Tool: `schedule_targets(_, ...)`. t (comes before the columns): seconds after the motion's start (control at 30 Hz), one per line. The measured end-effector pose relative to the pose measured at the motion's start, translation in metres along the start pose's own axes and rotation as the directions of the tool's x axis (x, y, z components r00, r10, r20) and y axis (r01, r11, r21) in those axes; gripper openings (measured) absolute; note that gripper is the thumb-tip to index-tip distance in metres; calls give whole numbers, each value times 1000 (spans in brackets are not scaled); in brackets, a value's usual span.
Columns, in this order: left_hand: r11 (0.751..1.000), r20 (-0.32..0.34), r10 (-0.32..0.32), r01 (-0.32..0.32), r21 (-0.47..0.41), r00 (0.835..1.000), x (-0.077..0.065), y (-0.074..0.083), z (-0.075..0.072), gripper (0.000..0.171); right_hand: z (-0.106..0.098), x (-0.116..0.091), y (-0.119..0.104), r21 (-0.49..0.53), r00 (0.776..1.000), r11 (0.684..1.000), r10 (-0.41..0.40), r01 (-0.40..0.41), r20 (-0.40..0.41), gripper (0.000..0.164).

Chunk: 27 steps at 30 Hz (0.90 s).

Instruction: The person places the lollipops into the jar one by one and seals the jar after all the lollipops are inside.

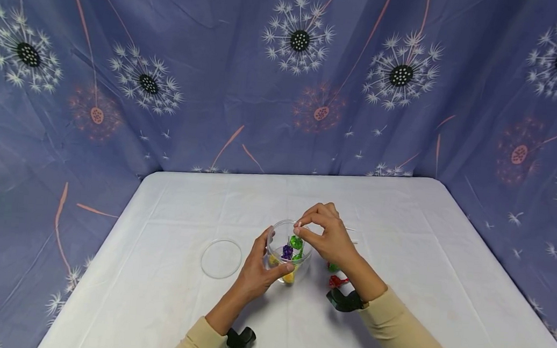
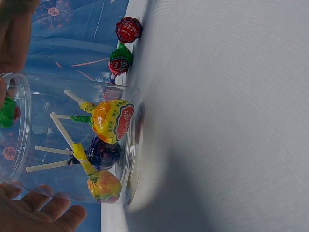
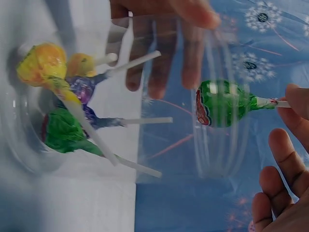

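Currently; left grip (image 1: 256,269) — holds clear jar (image 2: 46,101); right grip (image 1: 325,233) — pinches green lollipop (image 3: 219,103) by stick (image 3: 283,104), at rim (image 2: 25,140)

Jar (image 2: 43,101) w/ lollipops (image 2: 112,121) inside, 1 extra lollipop (image 3: 219,104) at its mouth. Lid (image 1: 221,258) on surface (image 1: 423,259), L of jar; loose lollipops (image 1: 338,281) R. Curtain (image 1: 217,72) behind surface.

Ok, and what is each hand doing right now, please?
Left hand: closed around the clear jar, holding it.
Right hand: holding a green lollipop by its stick.
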<state>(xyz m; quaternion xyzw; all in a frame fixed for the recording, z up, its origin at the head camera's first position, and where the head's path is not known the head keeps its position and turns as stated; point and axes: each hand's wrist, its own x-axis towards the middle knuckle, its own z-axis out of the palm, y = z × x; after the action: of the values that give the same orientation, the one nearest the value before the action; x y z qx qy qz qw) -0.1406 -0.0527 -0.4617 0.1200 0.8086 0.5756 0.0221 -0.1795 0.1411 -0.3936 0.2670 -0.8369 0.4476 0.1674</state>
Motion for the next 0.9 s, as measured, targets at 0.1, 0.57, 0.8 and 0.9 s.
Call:
schedule_targets(0.1, 1000, -1, 6, -6, -7, 1000, 0, 0, 0, 94, 6, 0, 1, -29, 1000, 1000, -11, 11, 13, 5)
schedule_targets(0.57, 1000, 11, 26, -26, -9, 1000, 0, 0, -1, 93, 21, -1, 6, -206, 997, 977, -43, 55, 64, 5)
schedule_targets(0.8, 1000, 10, 17, -17, -5, 1000, 0, 0, -1, 93, 24, -2, 9, -321, 994, 941, -88, 106, 69, 6)
schedule_targets(0.9, 1000, 8, 12, -12, -2, 1000, -1, 0, -1, 93, 25, -3, 9, -337, 993, 935, -90, 110, 74, 7)
